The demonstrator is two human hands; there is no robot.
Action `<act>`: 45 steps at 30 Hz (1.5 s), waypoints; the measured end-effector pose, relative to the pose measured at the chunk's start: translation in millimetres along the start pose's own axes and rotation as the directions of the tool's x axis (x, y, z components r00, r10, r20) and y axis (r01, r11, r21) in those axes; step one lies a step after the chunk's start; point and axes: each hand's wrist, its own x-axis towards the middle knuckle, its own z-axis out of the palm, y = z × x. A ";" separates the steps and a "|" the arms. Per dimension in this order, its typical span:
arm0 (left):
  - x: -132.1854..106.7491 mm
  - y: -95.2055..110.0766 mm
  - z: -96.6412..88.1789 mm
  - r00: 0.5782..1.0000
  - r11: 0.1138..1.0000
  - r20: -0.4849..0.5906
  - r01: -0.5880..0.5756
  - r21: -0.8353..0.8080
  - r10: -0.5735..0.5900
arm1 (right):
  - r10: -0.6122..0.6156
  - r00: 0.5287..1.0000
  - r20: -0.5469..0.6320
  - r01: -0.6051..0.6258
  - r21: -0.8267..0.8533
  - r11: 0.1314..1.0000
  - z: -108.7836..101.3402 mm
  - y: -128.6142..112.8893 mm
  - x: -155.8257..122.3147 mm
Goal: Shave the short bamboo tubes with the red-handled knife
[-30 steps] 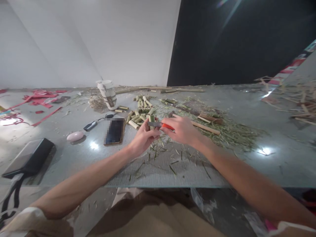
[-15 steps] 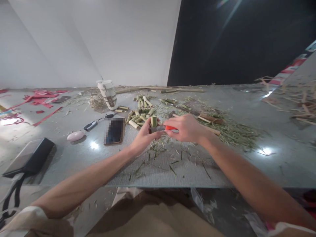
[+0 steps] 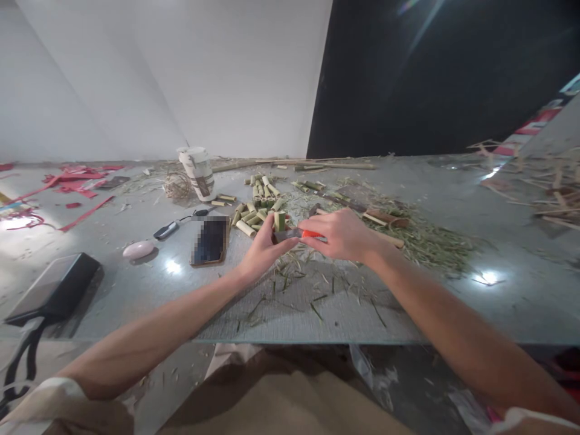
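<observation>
My left hand (image 3: pixel 261 249) is closed around a short green bamboo piece (image 3: pixel 280 221) that stands upright between its fingers. My right hand (image 3: pixel 341 234) grips an orange-handled knife (image 3: pixel 304 234); its blade lies against the lower part of the bamboo piece. Both hands hover just above the grey table (image 3: pixel 408 302), over scattered green shavings (image 3: pixel 312 284).
A pile of cut bamboo pieces (image 3: pixel 259 202) lies behind my hands. To the left lie a phone (image 3: pixel 210 241), a pink oval object (image 3: pixel 138 249), a black case (image 3: pixel 53 289) and a white cup (image 3: pixel 196 172). Long sticks (image 3: pixel 383 226) and shavings lie on the right, red scraps (image 3: pixel 72 180) far left.
The bamboo piece has turned upright in my left hand, and the knife has dropped from across its top to its lower part. Both hands shifted only slightly.
</observation>
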 end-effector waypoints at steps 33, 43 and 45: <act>-0.3 14.8 -2.4 0.973 0.971 -0.120 -0.174 0.162 0.195 | -0.005 0.983 -0.184 -0.023 -0.152 0.988 5.0 -11.7 -1.3; -1.9 14.1 -2.0 0.972 0.966 -0.123 -0.177 0.188 0.202 | -0.024 0.979 -0.205 -0.021 -0.216 0.976 5.4 -13.3 -2.2; -2.3 11.7 0.7 0.978 0.985 -0.146 -0.138 0.104 0.152 | -0.013 0.974 -0.226 -0.036 -0.212 0.976 5.4 -15.0 -1.3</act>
